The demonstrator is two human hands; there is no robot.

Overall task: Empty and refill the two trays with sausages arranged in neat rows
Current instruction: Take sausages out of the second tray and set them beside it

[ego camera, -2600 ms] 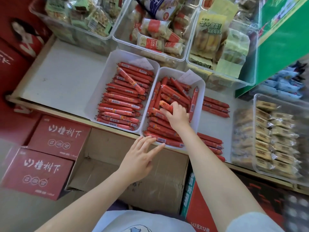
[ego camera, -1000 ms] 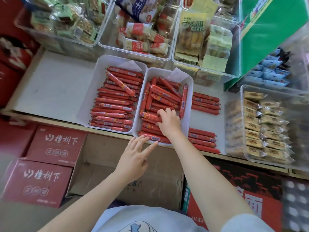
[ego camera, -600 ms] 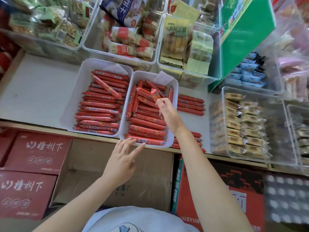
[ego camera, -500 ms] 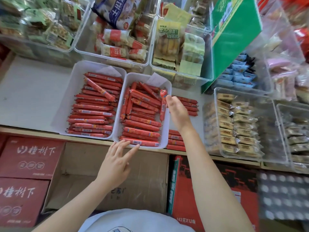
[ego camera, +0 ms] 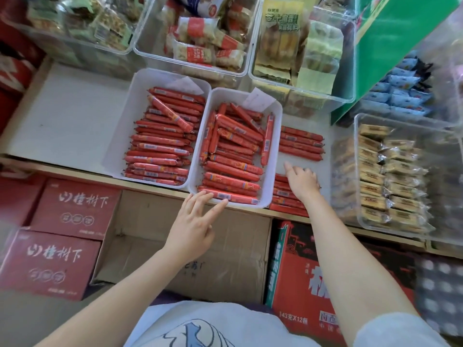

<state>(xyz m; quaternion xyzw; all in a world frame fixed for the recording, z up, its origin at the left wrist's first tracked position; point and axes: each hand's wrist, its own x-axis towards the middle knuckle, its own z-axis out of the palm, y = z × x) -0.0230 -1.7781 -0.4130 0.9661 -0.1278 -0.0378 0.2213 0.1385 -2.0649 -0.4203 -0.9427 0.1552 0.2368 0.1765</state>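
Two white trays stand side by side on the shelf. The left tray (ego camera: 125,126) holds red sausages in rows, with one lying slantwise on top. In the right tray (ego camera: 274,156) the sausages (ego camera: 233,171) lie in rows at the front and jumbled at the back. Loose sausages lie on the shelf to the right, one group further back (ego camera: 300,144) and one at the front edge (ego camera: 285,196). My left hand (ego camera: 195,226) touches the right tray's front rim with straight fingers. My right hand (ego camera: 302,181) rests over the front loose group, fingers slightly bent, holding nothing that shows.
Clear bins of packaged snacks (ego camera: 205,46) line the back of the shelf, and another clear bin (ego camera: 390,176) stands to the right. A green board (ego camera: 390,46) leans at back right. Red cartons (ego camera: 75,209) and an open cardboard box (ego camera: 190,246) sit below the shelf edge.
My right hand lifted a sausage out of the right tray, laid it upright along the tray's right side, then moved right and down over the loose sausages. The left hand stayed at the rim.
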